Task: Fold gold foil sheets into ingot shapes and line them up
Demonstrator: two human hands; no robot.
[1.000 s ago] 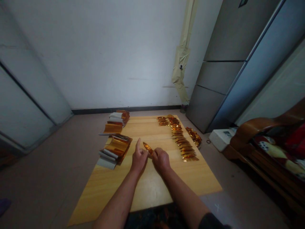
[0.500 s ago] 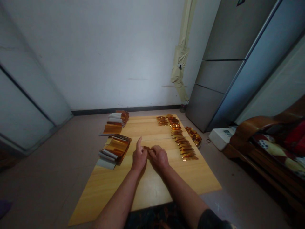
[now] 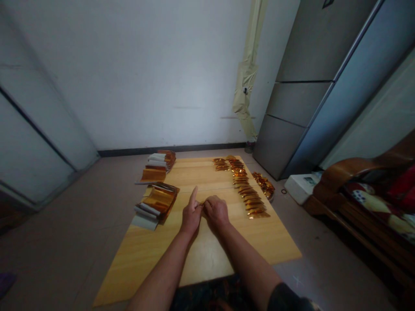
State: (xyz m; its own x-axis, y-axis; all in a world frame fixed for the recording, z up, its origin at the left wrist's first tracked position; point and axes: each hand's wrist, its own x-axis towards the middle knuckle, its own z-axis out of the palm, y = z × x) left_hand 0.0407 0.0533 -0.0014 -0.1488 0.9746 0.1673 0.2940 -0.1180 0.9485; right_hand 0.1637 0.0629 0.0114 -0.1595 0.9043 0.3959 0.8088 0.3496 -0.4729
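Between my two hands, above the middle of the wooden board [image 3: 207, 255], is a small piece of gold foil paper [image 3: 200, 204], mostly covered by the fingers. My left hand [image 3: 191, 216] pinches its left side, with the index finger pointing up and away. My right hand [image 3: 215, 211] is curled round its right side, the fingertips close against the left ones. To the left lie stacks of gold foil sheets with grey backs [image 3: 158, 199]. On the right runs a long row of folded gold foil pieces [image 3: 249, 194].
Another foil stack [image 3: 155, 167] sits at the board's far left corner. A container of folded gold pieces [image 3: 264, 185] stands on the floor off the right edge. Beyond are a white box [image 3: 300, 188], a grey refrigerator [image 3: 292, 99] and a carved wooden seat [image 3: 366, 194].
My hands have drawn closer together, the left shifting slightly right. Less of the gold foil paper shows between the fingers. The stacks and rows have not moved.
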